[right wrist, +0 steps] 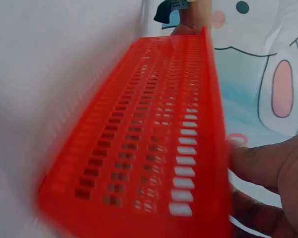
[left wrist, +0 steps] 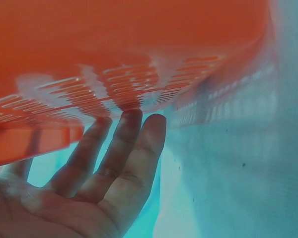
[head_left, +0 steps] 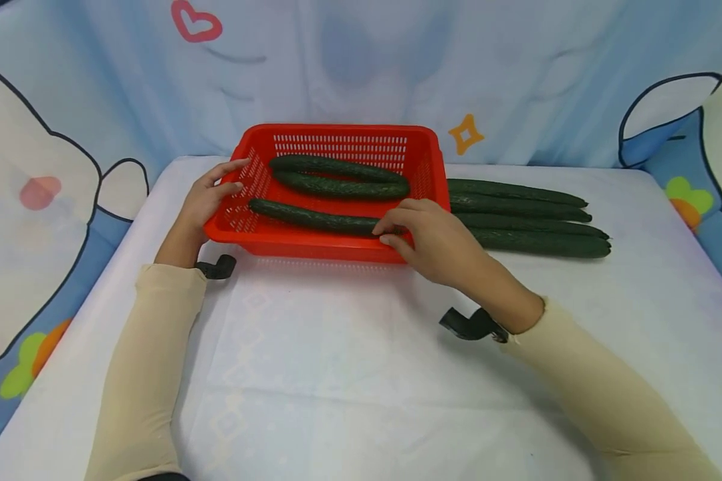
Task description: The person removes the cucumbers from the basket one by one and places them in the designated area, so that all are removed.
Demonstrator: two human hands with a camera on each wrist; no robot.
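Note:
A red slotted plastic basket (head_left: pixel 313 250) stands toward the back of the table with three dark green cucumbers in it. My left hand (head_left: pixel 207 197) grips its left end at the rim; in the left wrist view, fingers (left wrist: pixel 151 144) reach along the slotted outer wall. Over the basket's front right corner, my right hand (head_left: pixel 436 240) pinches the right end of the front cucumber (head_left: pixel 319 218), which the fingers partly cover. Two other cucumbers, a rear one (head_left: pixel 331 165) and one before it (head_left: pixel 339 186), lie together behind it. In the right wrist view the thumb (right wrist: pixel 260 161) is beside the rim.
Several more cucumbers (head_left: pixel 535 240) lie side by side on the white-covered table (head_left: pixel 313 374), just right of the basket. Behind the table hangs a pale blue cartoon-print cloth (head_left: pixel 517 80). A black wrist mount (head_left: pixel 472 325) sticks out below the right wrist.

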